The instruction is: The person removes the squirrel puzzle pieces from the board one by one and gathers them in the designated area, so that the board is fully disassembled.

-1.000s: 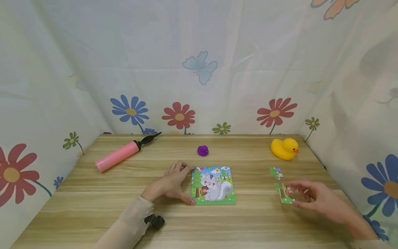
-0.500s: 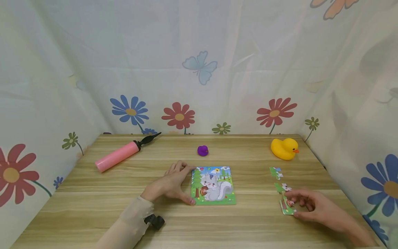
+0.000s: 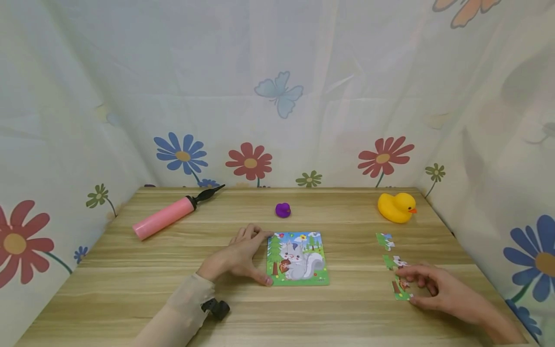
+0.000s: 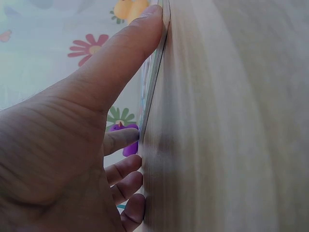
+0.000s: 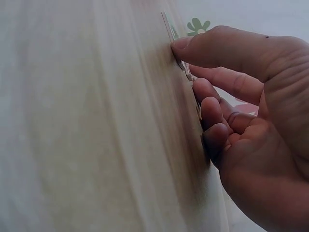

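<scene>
My left hand [image 3: 238, 258] rests on the table, its thumb at the near left corner of a square squirrel puzzle [image 3: 299, 260] and its forefinger at the far left corner. In the left wrist view, the straight thumb [image 4: 130, 53] touches the thin edge of the puzzle. My right hand [image 3: 446, 291] pinches a jigsaw piece [image 3: 401, 289] with a brown trunk and green grass, low at the table. Just beyond it lies a second piece [image 3: 392, 261] in green and white; farther back is a third, blue and green piece [image 3: 384, 241]. Fingers partly hide the held piece's right side.
A yellow rubber duck [image 3: 394, 208] sits at the back right of the wooden table [image 3: 195, 289]. Behind the squirrel puzzle is a small purple duck [image 3: 283, 210]. A pink hand pump [image 3: 165, 219] lies at the back left. Flowered curtains [image 3: 303, 120] enclose the table.
My right hand has drawn the trunk piece nearer the front, uncovering the green and white piece. Since half a second ago that trunk piece has flattened toward the table. The left hand stays put.
</scene>
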Action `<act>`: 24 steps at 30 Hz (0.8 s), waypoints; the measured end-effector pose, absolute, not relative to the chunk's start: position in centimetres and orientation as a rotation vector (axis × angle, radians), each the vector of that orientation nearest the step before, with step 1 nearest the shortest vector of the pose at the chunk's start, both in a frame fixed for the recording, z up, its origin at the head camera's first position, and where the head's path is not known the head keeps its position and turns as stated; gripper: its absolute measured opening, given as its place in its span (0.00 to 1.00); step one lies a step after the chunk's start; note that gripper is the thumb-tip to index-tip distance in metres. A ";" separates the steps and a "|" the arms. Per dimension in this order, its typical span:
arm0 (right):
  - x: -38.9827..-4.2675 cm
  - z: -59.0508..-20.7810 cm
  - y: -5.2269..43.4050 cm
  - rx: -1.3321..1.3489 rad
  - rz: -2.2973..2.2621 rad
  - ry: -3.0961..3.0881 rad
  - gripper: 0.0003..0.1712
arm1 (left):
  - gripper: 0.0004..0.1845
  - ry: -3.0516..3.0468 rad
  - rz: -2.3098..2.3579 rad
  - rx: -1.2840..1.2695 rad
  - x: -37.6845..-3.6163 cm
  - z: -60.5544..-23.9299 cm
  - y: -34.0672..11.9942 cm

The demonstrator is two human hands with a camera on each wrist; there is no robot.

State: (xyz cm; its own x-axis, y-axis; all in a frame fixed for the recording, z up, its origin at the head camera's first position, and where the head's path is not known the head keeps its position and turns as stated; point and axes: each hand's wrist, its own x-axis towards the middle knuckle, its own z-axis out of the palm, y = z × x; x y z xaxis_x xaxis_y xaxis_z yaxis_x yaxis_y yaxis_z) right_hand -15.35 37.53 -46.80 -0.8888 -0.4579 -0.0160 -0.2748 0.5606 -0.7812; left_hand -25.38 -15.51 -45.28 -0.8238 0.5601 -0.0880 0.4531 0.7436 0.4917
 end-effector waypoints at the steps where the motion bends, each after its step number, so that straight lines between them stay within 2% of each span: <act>1: -15.4 -46.8 37.5 -0.610 -1.231 2.576 0.28 | 0.70 2.713 0.675 0.800 -25.4 -45.3 -15.5; 12: -15.8 -45.4 37.2 -0.482 -1.217 2.577 0.34 | 0.69 2.705 0.680 0.787 -25.2 -45.2 -15.5; 17: -16.7 -44.2 36.0 -0.480 -1.276 2.680 0.32 | 0.70 2.709 0.676 0.793 -25.2 -45.1 -15.5; 24: -18.3 -42.3 33.5 -0.472 -1.456 2.747 0.37 | 0.70 2.712 0.667 0.796 -25.3 -45.2 -15.6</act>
